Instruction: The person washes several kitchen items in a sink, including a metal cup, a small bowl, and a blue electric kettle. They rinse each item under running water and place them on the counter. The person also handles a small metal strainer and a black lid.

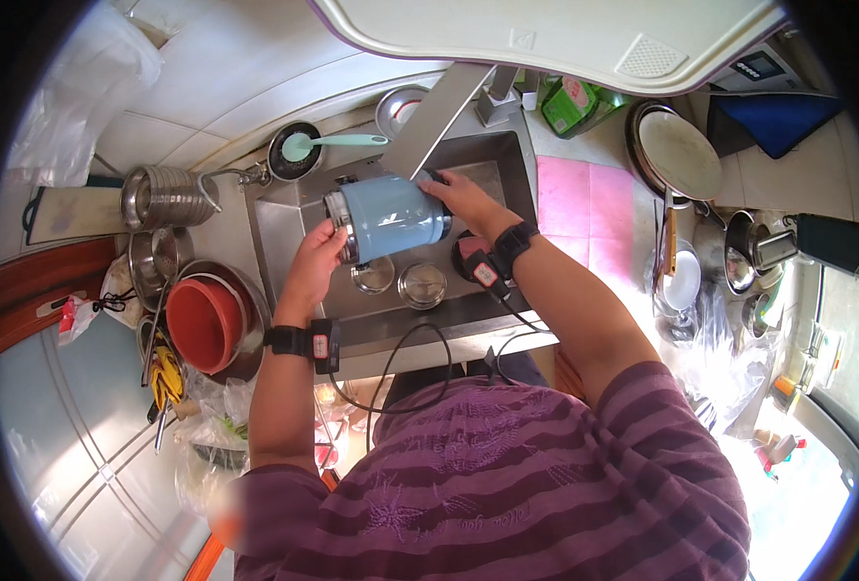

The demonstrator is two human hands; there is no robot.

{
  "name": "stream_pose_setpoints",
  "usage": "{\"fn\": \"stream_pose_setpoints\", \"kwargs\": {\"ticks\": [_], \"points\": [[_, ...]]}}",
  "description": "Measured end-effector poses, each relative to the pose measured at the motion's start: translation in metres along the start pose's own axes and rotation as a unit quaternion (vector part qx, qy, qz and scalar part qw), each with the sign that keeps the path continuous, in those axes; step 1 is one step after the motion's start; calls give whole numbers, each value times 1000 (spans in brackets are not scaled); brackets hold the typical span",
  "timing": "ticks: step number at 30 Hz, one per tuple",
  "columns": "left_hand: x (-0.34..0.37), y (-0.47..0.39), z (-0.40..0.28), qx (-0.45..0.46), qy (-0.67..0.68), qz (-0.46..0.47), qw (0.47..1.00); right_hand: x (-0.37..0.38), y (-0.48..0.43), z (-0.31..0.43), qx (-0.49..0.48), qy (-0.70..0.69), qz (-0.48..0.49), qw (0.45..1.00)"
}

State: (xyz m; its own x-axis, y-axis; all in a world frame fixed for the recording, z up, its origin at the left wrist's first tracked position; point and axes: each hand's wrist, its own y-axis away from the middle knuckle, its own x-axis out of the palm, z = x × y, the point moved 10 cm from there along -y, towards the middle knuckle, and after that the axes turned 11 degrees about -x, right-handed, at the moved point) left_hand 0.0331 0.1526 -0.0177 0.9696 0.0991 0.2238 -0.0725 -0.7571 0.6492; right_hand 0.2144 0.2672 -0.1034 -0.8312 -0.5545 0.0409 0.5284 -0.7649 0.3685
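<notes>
Both hands hold a blue insulated flask (393,216) lying sideways above the steel sink (306,305). My left hand (315,269) grips its metal-rimmed end at the left. My right hand (462,197) grips the dark fitting at the flask's right end, its fingers partly hidden. Beneath the flask, a round metal lid (423,285) and another small round metal piece (373,276) rest on the sink bottom. A dark round item (465,250) with a reddish inside lies partly behind my right wrist. The flat faucet spout (440,120) reaches down over the sink to the flask.
Red plastic bowl (204,323) nested in metal basins stands left of the sink. A pink cloth (585,210) lies at the right, with pans (680,154) beyond it. A green bottle (571,105) and a small pan with a mint-green ladle (298,147) stand behind the sink. Cables hang from both wrists.
</notes>
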Motion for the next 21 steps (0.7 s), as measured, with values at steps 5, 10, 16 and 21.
{"fn": "stream_pose_setpoints", "kwargs": {"ticks": [5,10,16,21], "points": [[22,11,0,33,-163,63,984,14,-28,-8,18,121,42,992],[39,0,7,20,-223,108,969,-8,6,-24,175,-26,83,981],[64,-17,-3,42,-177,119,976,-34,47,-44,186,-77,28,979],[62,-61,4,-14,-161,74,984,-54,52,-67,111,-102,-99,984]]}}
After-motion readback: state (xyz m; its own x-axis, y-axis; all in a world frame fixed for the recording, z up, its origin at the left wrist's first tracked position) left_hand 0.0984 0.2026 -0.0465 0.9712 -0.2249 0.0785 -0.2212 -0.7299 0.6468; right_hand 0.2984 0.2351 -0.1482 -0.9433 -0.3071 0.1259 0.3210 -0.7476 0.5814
